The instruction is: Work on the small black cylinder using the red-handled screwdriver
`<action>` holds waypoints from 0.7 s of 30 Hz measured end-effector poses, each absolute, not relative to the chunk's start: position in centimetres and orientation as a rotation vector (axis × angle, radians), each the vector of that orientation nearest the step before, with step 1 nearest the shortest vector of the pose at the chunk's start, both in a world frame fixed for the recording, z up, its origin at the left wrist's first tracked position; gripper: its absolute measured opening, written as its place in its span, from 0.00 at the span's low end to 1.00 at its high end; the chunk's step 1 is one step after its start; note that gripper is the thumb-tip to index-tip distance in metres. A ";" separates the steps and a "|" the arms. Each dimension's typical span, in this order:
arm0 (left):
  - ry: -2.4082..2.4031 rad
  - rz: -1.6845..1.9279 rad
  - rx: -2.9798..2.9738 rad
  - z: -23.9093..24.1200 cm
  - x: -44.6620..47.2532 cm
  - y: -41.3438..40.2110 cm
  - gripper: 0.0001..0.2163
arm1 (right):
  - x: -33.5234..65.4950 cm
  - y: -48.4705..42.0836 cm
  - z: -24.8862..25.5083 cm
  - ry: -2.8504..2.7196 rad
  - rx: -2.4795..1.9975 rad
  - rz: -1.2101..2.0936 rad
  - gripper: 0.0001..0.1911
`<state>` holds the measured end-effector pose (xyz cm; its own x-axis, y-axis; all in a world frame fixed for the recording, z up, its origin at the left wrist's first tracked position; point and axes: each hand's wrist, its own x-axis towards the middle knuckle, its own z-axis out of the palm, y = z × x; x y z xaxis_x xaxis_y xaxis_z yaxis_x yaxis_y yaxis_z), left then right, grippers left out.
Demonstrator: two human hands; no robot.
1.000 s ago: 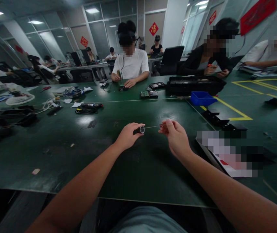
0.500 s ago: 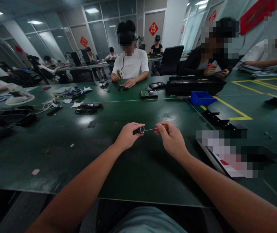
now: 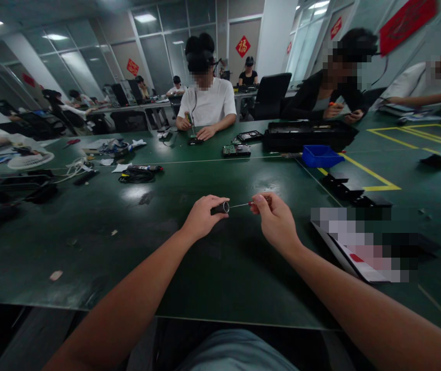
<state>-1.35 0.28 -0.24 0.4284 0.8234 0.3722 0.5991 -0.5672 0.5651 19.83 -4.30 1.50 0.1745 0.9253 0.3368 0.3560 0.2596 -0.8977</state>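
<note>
My left hand (image 3: 201, 217) is closed round a small dark cylinder (image 3: 222, 208) with a shiny ring at its right end, held above the green table (image 3: 212, 257). My right hand (image 3: 275, 219) pinches the red handle of a thin screwdriver (image 3: 243, 205), whose metal shaft points left into the open end of the cylinder. Both hands hover a little above the table's middle, about a hand's width apart.
A black open case with a pixelated sheet (image 3: 359, 242) lies right of my right hand. Farther off lie a blue tray (image 3: 317, 155), black parts (image 3: 340, 188), a long black case (image 3: 309, 135), circuit boards (image 3: 237, 150) and cables (image 3: 137, 175). Several people sit across and at the right.
My right hand moved left toward my left hand, and the screwdriver's shaft now reaches the cylinder's end. The left hand stayed put.
</note>
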 end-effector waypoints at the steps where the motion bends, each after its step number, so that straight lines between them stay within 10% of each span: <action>1: 1.217 0.897 2.334 -0.3 -1.4 0.3 0.19 | 19.9 -4.3 1.6 -1.388 -1.308 0.612 0.15; 21: 1.251 0.825 2.273 -0.4 -1.4 0.5 0.19 | 20.3 -4.4 1.3 -1.458 -1.265 0.451 0.14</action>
<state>-1.37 0.47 -0.39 0.4202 0.8573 0.2975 0.6107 -0.5096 0.6061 20.30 -4.45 1.26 0.1706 0.8657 0.4706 0.4485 0.3571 -0.8194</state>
